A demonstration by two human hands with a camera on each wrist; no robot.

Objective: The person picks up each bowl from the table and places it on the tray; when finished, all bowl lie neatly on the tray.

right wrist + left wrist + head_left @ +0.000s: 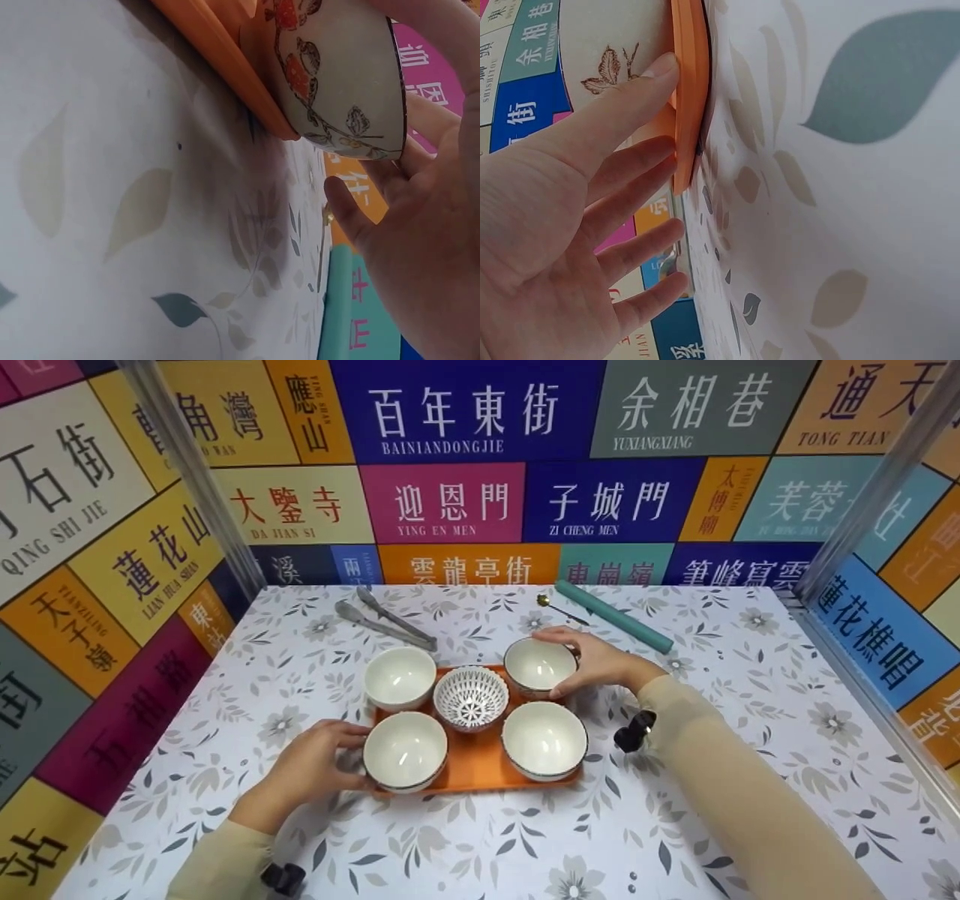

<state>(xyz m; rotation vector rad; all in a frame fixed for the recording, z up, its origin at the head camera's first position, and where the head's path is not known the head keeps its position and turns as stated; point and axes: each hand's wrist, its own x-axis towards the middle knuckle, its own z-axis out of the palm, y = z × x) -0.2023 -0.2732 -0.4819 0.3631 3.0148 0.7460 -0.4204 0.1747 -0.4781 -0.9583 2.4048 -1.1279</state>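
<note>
An orange tray (476, 769) carries several white bowls and, between them, a white basket-like bowl (471, 699) with dark slot marks. My right hand (596, 660) grips the far right bowl (538, 666), thumb on its near side and fingers round the far side. In the right wrist view this bowl (337, 82) shows a painted branch with red fruit and tilts over the tray's corner. At the tray's left end is my left hand (319, 761), beside the near left bowl (405, 750). Its thumb and fingertips lie at the tray edge (690, 67) in the left wrist view, fingers loosely extended.
The far left bowl (400, 679) and near right bowl (544, 741) sit at the tray's corners. Behind stand grey tongs (386, 619), a small gold-headed spoon (559, 607) and a green rod (615, 617). Sign-covered panels (450, 502) enclose the flower-patterned table (720, 780).
</note>
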